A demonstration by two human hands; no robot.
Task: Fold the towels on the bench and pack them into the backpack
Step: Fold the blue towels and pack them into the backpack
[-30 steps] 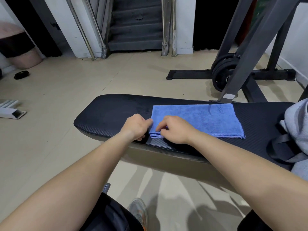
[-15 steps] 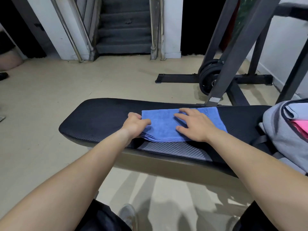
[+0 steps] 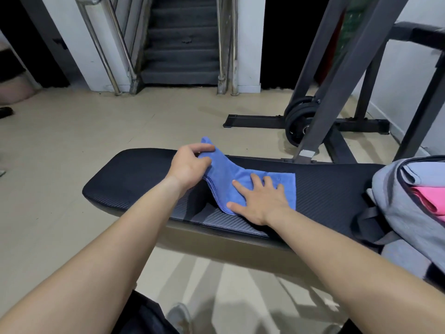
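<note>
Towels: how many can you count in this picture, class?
2. A blue towel lies on the bench, one end held up by the left hand; a pink towel sits in the backpack. More may be hidden inside.

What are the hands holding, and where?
The left hand grips the blue towel by its lifted left end; the right hand only presses it flat.

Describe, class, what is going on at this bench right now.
A person is folding a blue towel on a black bench. The left hand grips the towel's left end and holds it raised off the pad, while the right hand lies flat on the other half, pinning it down. A grey backpack sits open at the bench's right end with a pink item inside. The towel is not yet packed.
</note>
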